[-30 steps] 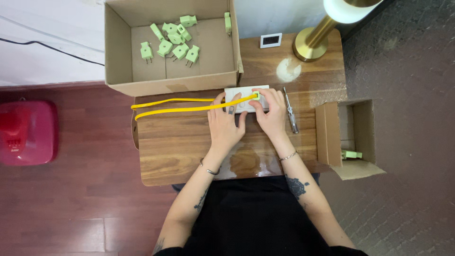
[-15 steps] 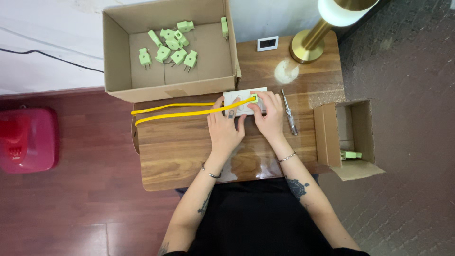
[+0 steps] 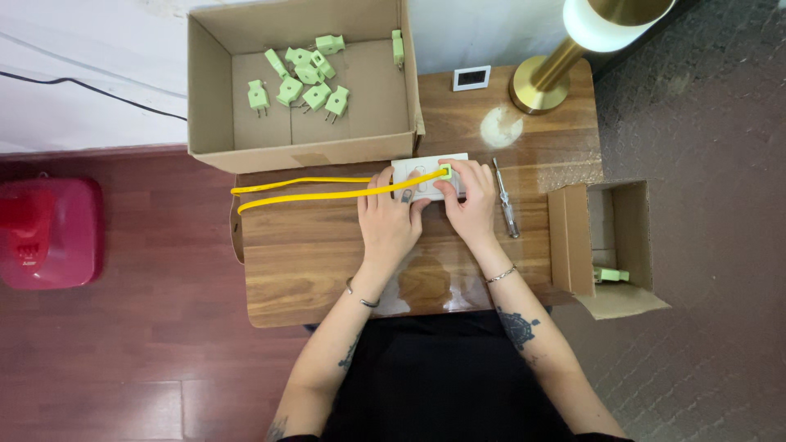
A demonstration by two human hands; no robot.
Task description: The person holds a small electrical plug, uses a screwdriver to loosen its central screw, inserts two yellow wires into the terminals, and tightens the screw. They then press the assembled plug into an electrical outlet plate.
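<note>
Red plastic container (image 3: 49,233) at far left, on the dark wood floor, well apart from the work. Large open cardboard box (image 3: 211,98) at upper left w/ its near wall touching the counter's back edge; loose pale-green plugs (image 3: 299,82) scattered inside, approx. nine. Wooden counter (image 3: 311,270) at centre. Yellow cable (image 3: 303,190) lies doubled across the counter, looped end at left past the counter edge, both strands running right to a white outlet block (image 3: 419,172). Left hand (image 3: 389,221) rests palm-down over the cable and the block's left part, fingers (image 3: 378,184) spread flat and pressing, not clenched round anything. Right hand (image 3: 468,200) sits just beside it on the block's right part; thumb and forefinger pinch a green plug (image 3: 446,171) at the cable's end, seated on the block's top face. Screwdriver (image 3: 506,200) lies just right of the right hand, untouched. Behind: small white square device (image 3: 472,78) and brass lamp base (image 3: 536,82). Far right: small open cardboard box (image 3: 573,237) against the counter's edge, one green plug inside (image 3: 610,275).
</note>
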